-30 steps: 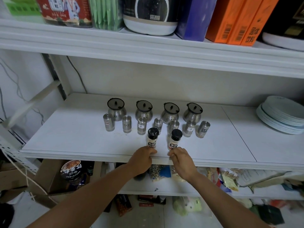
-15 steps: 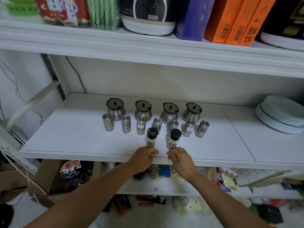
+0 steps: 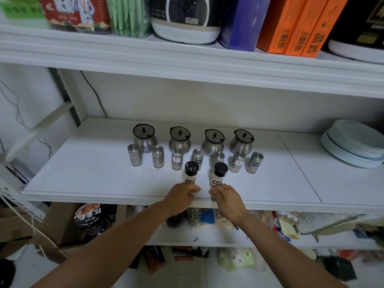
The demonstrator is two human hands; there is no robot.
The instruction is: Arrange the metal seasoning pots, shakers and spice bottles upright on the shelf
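Note:
On the white middle shelf (image 3: 83, 173) a back row of metal seasoning pots (image 3: 179, 142) with dark lids stands upright. In front of them runs a row of several small metal shakers (image 3: 158, 156), all upright. Nearest the front edge stand two black-capped spice bottles, the left bottle (image 3: 190, 173) and the right bottle (image 3: 219, 175). My left hand (image 3: 181, 197) is curled around the base of the left bottle. My right hand (image 3: 228, 199) pinches the base of the right bottle. Both bottle bottoms are hidden by my fingers.
A stack of pale plates (image 3: 355, 146) sits at the shelf's right end. The upper shelf (image 3: 187, 65) carries boxes, a tin and a cooker close overhead. Bags and jars crowd the lower shelf (image 3: 207, 238). Cables hang at the left.
Both hands have stayed at the bases of the two spice bottles; only the view has shifted slightly.

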